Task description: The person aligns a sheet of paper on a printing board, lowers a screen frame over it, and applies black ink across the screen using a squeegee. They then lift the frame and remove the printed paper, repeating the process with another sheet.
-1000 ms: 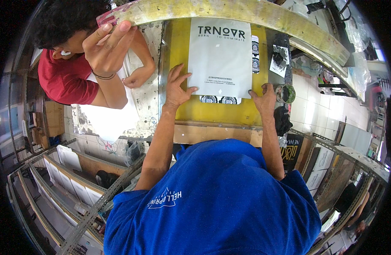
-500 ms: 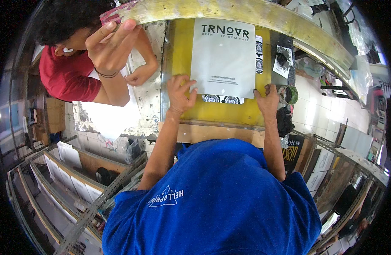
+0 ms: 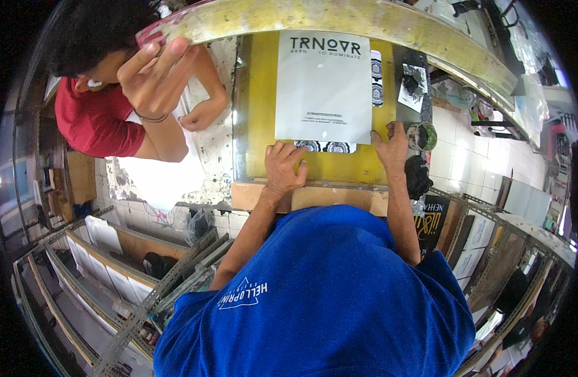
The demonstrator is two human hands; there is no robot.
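A pale grey flat sheet (image 3: 323, 91) with black print lies on a yellow board (image 3: 257, 119) in front of me. Under it, white pieces with round black emblems (image 3: 337, 147) show along the near edge and the right side. My left hand (image 3: 285, 168) rests just below the sheet's near edge, fingers bent and thumb apart, holding nothing. At the sheet's near right corner is my right hand (image 3: 391, 149). Its thumb touches the corner while the other fingers are bent away to the right.
Across the far side runs a raised yellow-stained wooden frame bar (image 3: 339, 19). A person in a red shirt (image 3: 91, 119) at the left has a hand (image 3: 154, 81) at its end. Right of the board stand a round container (image 3: 422, 136) and an ink-smeared card (image 3: 413, 87). Metal racks (image 3: 125, 320) stand behind me.
My left hand has moved right and nearer to me, from the sheet's left side to below its near edge. My right hand stays by the corner. The sheet looks straighter.
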